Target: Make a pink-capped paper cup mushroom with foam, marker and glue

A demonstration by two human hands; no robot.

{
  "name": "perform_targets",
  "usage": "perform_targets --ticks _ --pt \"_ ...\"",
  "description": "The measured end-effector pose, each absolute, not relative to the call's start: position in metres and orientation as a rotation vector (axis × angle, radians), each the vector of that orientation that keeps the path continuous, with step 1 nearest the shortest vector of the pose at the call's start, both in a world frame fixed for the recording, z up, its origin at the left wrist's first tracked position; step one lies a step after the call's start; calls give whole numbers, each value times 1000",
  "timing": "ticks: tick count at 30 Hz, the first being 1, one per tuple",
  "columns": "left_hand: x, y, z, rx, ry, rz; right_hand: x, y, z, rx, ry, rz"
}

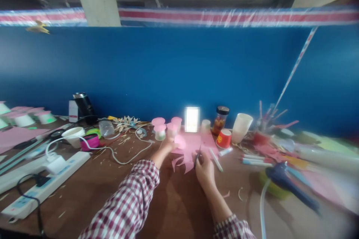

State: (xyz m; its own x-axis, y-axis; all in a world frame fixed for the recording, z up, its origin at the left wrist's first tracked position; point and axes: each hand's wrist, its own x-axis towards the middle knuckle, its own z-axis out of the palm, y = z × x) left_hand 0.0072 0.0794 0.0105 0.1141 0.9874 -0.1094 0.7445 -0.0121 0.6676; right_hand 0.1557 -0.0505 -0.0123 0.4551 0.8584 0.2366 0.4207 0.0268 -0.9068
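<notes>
My left hand [167,144] reaches forward and grips a small pink cup [172,130] at the far middle of the brown table [179,201]. My right hand [204,168] is closed around a thin dark tool [198,154], perhaps scissors or a pen, its tip over a pink paper sheet [193,145] with cut edges. More pink-topped cups [158,126] stand just left of the held one. Both sleeves are red-and-white check.
White power strips [47,183] and cables lie at left, with a white bowl [73,136] and a black kettle [84,106]. A jar [220,119], red cup [223,139], white cup [241,127], markers [252,160] and a blue glue gun [288,183] sit right. A blue wall stands behind.
</notes>
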Motion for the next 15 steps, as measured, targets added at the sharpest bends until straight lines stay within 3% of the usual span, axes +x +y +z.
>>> perform_targets --ticks 15 --pt "22 65 10 1902 1665 593 153 -46 -12 -1510 -1102 577"
